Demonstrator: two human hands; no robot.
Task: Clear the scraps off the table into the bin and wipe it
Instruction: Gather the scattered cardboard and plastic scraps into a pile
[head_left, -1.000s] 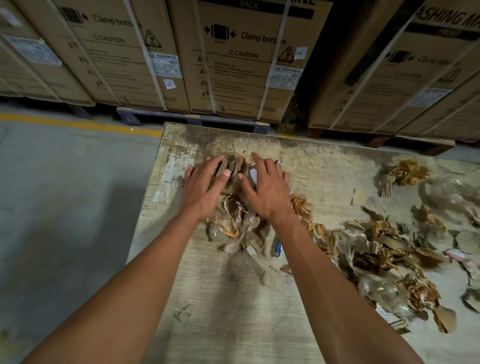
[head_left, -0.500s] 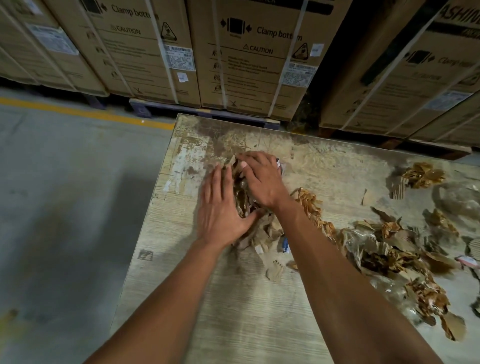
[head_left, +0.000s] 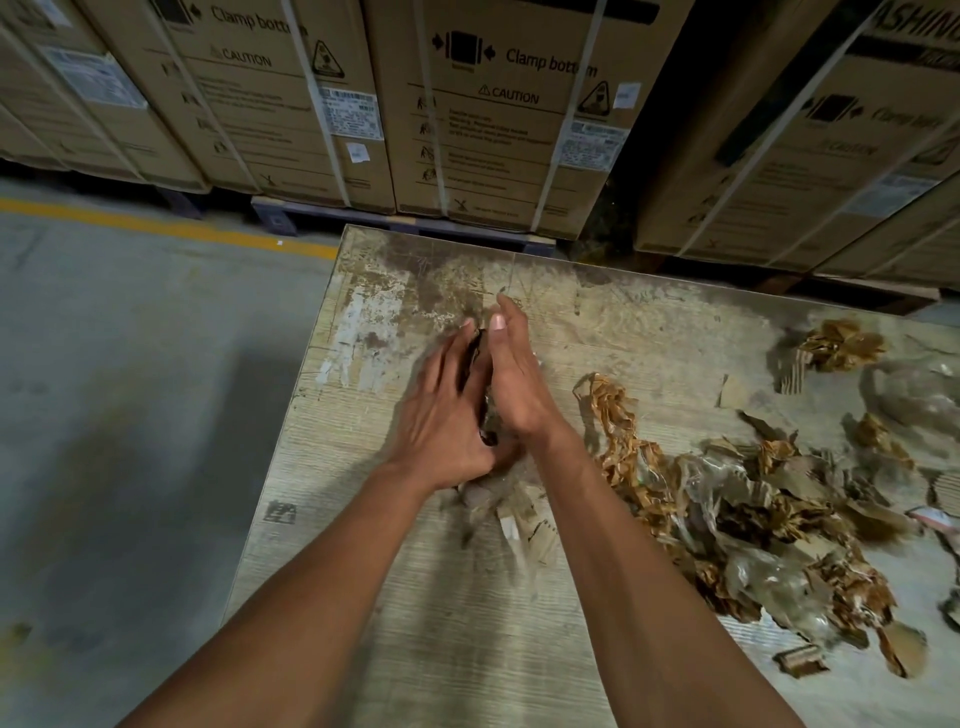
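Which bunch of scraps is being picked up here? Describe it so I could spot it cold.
Start at the table's near-left corner area and follow both forearms up. The bunch of scraps is pressed between the left hand and right hand, its ends poking out below the wrists. Unlike the loose pile to the right, it is held.

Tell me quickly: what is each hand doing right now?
Left hand: fingers straight, pressing the bundle of scraps from its side.
Right hand: fingers straight, pressing the same bundle from the other side.
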